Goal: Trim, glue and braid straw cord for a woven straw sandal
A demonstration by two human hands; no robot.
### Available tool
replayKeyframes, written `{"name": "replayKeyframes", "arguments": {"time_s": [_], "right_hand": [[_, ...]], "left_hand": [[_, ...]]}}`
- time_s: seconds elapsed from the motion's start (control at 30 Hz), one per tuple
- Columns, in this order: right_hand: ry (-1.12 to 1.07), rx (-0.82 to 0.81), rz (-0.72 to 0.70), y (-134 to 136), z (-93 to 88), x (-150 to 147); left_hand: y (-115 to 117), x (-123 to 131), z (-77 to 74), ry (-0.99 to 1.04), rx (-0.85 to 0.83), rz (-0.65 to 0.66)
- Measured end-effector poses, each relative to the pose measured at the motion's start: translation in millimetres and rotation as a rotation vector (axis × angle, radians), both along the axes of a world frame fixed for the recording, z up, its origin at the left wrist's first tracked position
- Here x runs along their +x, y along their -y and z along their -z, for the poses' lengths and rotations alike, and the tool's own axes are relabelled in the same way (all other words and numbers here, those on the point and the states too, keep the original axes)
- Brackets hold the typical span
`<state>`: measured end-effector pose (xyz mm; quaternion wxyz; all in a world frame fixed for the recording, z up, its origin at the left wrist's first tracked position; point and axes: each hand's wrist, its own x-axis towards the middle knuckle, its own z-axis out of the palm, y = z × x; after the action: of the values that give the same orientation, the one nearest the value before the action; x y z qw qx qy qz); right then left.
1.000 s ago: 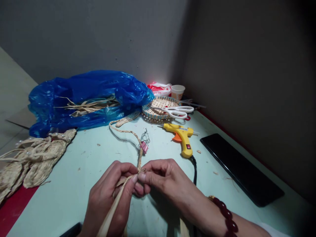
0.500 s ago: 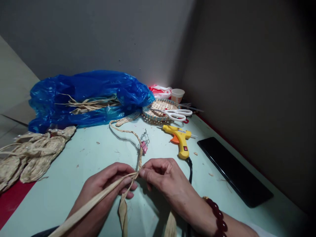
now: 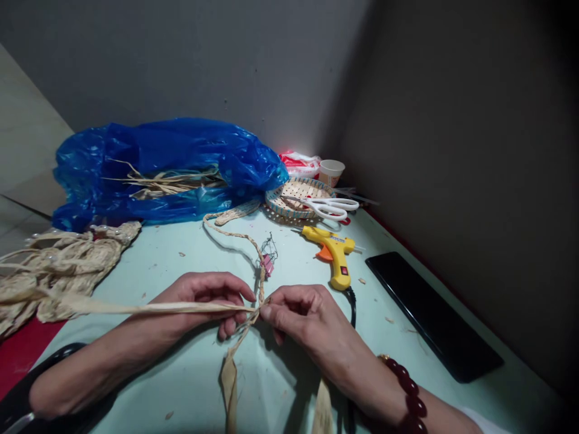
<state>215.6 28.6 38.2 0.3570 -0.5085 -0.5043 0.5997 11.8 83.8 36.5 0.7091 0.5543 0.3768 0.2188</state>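
**Braid (image 3: 262, 282) pinched fast by the right hand (image 3: 307, 316)**

At front centre, lower end between both hands, upper length curving back over the counter (image 3: 185, 392) towards the blue bag (image 3: 181, 141). Right thumb and forefinger pressed together at the join where loose strands leave the braid, most likely to stop the weave slackening. Left hand (image 3: 199, 288) just beside, fingers curled close to the join; impossible to say whether gripping or merely steadying. Long pale strand (image 3: 149, 308) laid sideways across the left hand and forearm, apparently for separation from the rest. Second strand (image 3: 229, 380) hanging down between the wrists, broad strip (image 3: 322, 410) below the right wrist.

Just beyond the hands, a pink clip (image 3: 268, 265) against the braid, perhaps as an anchor; actual bite unclear. To the right, a yellow glue gun (image 3: 337, 256) on its side, probably within easy reach, then a black slab (image 3: 432, 313), maybe a phone. Farther back, white-handled scissors (image 3: 335, 209) across a small basket (image 3: 283, 208). In the bag's gap, more dry strips (image 3: 176, 184), presumably as ready supply. Far left, woven pieces (image 3: 85, 259) heaped well apart, likely for elbow room.
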Motion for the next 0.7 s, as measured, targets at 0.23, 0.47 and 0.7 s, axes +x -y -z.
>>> {"name": "replayKeyframes", "arguments": {"time_s": [0.23, 0.47, 0.7], "right_hand": [[0.046, 0.030, 0.005, -1.7, -0.7, -2.4], [0.094, 0.082, -0.007, 1.7, 2.2, -3.0], [0.271, 0.215, 0.012, 3.2, 1.6, -6.3]], "left_hand": [[1.6, 12.0, -14.3, -0.034, -0.146, 0.034], [15.8, 24.9, -10.7, -0.208, -0.055, -0.028], [34.7, 28.6, -13.6, -0.637, 0.514, -0.108]]}}
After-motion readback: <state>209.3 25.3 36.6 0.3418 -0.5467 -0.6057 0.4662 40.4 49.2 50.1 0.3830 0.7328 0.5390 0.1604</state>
